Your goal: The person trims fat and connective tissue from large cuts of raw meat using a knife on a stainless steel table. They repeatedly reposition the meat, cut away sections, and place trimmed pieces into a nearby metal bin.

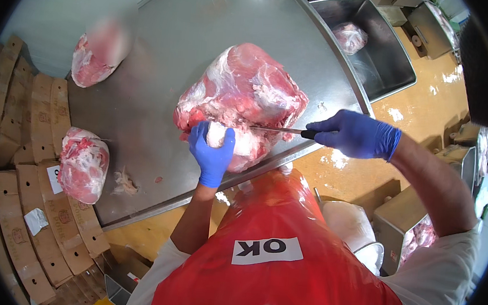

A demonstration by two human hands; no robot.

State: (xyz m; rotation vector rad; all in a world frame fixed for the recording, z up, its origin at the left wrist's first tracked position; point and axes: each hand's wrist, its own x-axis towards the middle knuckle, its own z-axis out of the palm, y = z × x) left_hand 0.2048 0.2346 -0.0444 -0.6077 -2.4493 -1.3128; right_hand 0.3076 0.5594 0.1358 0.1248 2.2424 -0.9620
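Note:
A large piece of raw meat [243,89], pink with white fat and membrane, lies on the steel table [167,32] in front of me. My left hand [210,155], in a blue glove, is closed on a pale lump at the meat's near side, thumb and fingers on either side of it. My right hand [357,134], also gloved in blue, is wrapped round the dark handle of a knife [280,129]. The narrow blade points left across the meat, its tip at the ragged cut beside my left hand. Whether the tip is inside the flesh is hard to make out.
Two more meat pieces [84,166] [93,63] lie along the table's left side, near a small scrap [124,183]. Cardboard boxes [50,212] stand stacked at the left. Beyond the right edge a steel tub [385,66] holds wrapped-looking meat [350,39].

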